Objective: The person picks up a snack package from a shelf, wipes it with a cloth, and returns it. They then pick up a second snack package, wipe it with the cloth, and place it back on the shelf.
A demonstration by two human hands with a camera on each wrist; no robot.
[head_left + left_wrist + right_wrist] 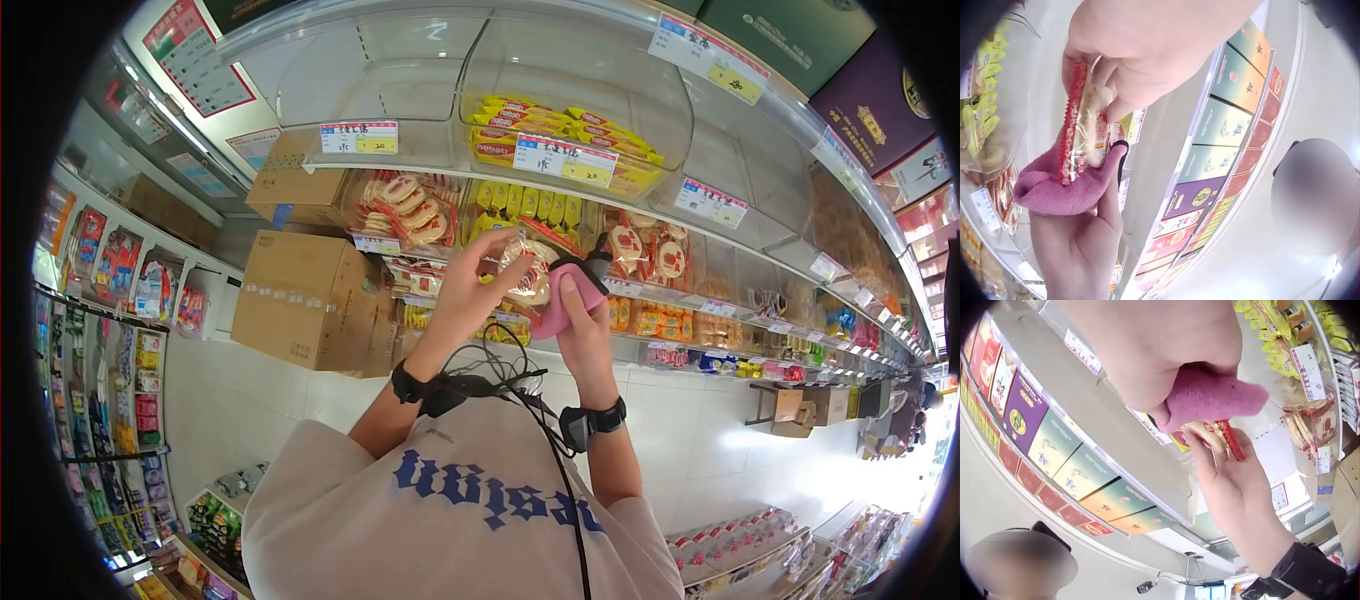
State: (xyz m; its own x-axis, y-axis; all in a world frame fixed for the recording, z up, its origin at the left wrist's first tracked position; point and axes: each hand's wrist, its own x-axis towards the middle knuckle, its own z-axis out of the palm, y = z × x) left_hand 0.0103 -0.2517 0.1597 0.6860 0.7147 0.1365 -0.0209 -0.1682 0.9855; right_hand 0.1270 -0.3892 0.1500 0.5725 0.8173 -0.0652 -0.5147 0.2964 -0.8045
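A wrapped snack [1087,140] is gripped by the left hand [474,286]; a pink cloth [1063,195], touching it, is held by the right hand [585,338].

Pink cloth [551,305] against wrapped snack [532,291]

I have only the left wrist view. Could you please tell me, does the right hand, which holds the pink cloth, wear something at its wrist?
Observer: Yes. The head view shows a black band below the right hand, which grips the pink cloth.
Operator: And the other one?
Observer: The left hand, holding the packet, has a black strap too.
Operator: What stands nearby that I cannot see?
Observer: A large cardboard box, left of both hands in the head view.
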